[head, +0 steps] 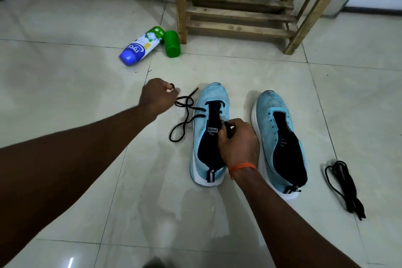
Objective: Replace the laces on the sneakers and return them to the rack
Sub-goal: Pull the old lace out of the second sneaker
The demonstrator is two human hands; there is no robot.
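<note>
Two light blue sneakers stand side by side on the tiled floor, toes pointing away from me. The left sneaker (212,102) has a black lace (185,113) threaded through its front eyelets, with loose loops lying on the floor to its left. My left hand (157,98) pinches one end of that lace, left of the toe. My right hand (238,141) rests over the shoe's tongue and grips the other end of the lace. The right sneaker (280,146) has no lace. A second black lace (343,185) lies bundled on the floor to its right.
A wooden rack (239,15) stands against the wall beyond the shoes. A blue and white bottle (141,47) lies on its side next to a green cap (172,44) by the rack's left leg. An orange thread band circles my right wrist.
</note>
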